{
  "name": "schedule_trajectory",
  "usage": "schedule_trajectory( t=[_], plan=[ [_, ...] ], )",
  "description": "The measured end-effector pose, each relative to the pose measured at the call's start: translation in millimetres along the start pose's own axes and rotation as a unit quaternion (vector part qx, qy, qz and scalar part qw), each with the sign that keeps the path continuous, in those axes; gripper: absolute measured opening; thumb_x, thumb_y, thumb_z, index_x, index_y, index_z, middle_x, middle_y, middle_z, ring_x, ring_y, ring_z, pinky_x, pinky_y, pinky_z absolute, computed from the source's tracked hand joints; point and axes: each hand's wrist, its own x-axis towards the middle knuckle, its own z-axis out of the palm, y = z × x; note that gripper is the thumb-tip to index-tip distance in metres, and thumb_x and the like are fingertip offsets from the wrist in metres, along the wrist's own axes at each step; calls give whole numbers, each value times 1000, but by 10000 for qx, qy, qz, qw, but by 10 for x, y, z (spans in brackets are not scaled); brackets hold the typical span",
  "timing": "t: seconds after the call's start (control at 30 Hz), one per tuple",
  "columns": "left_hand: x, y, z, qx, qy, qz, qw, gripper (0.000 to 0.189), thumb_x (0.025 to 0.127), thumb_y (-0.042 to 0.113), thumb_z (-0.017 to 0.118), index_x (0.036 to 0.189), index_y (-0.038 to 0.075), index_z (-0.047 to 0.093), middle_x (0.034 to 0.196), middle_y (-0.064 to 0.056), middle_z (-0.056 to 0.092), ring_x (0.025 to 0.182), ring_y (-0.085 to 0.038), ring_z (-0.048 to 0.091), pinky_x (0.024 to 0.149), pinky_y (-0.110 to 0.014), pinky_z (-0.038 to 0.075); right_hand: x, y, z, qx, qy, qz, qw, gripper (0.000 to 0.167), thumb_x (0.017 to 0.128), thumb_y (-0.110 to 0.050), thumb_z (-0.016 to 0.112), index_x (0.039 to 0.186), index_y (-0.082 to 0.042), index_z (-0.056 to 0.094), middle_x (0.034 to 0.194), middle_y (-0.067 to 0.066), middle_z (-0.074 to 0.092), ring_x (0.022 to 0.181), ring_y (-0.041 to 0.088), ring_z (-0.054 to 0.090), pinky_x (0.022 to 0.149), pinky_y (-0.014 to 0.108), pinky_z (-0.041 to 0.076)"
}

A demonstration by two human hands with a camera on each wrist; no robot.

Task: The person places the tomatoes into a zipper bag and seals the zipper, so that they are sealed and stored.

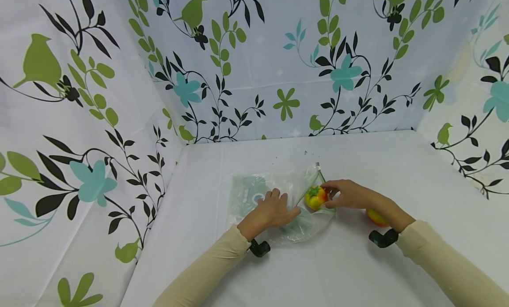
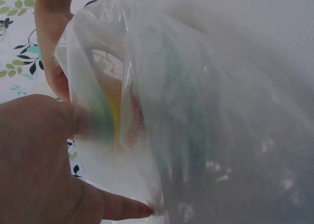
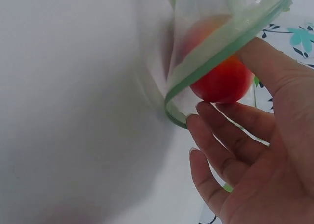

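Note:
A yellow and red bell pepper (image 1: 315,198) with a green top sits at the mouth of a clear plastic zip bag (image 1: 292,227) with a green closure strip. My right hand (image 1: 350,194) holds the pepper, thumb on one side and fingertips on the other; the right wrist view shows its red side (image 3: 223,81) next to the green strip (image 3: 221,62). With fingers spread, my left hand (image 1: 272,210) rests on the bag near its mouth. In the left wrist view the bag (image 2: 181,101) gapes, one fingertip touches its edge, and another digit shows blurred through the plastic.
Another yellow and red rounded thing (image 1: 377,217) lies on the white table (image 1: 358,271), partly hidden by my right wrist. Patterned cloth (image 1: 254,64) hangs round the back and sides. Each wrist carries a small black camera (image 1: 383,238).

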Motion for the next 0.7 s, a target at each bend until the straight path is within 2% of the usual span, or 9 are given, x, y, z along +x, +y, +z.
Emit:
schedule_trajectory(
  t=[0.17,0.33,0.5,0.7],
  plan=[
    [2,0,-1,-8,24,0,10000,74,102,60,39,150,5,52,159,-18,41,145,-35,41,109,-65,40,27,26,84,-8,284,-151,9995,66,92,-34,83,142,3,60,113,6,70,103,22,65,89,33,59],
    [12,-2,4,42,24,-1,10000,74,101,59,38,149,5,53,158,-18,42,143,-35,42,109,-65,41,40,16,163,147,593,-357,9975,63,91,-32,85,135,3,56,108,8,69,97,21,66,86,31,58],
    [13,-3,-1,36,12,-1,10000,75,102,59,38,152,5,50,159,-18,41,145,-36,41,110,-65,40,37,-23,226,402,814,-368,9952,50,90,-26,87,117,-4,52,105,7,65,96,23,65,83,24,57],
    [6,-11,3,34,22,39,10000,75,101,59,38,153,5,50,160,-18,40,145,-36,40,110,-66,40,40,-55,307,582,1036,-315,9924,27,91,-19,85,100,-9,61,96,3,67,90,19,61,76,22,54]
  ],
)
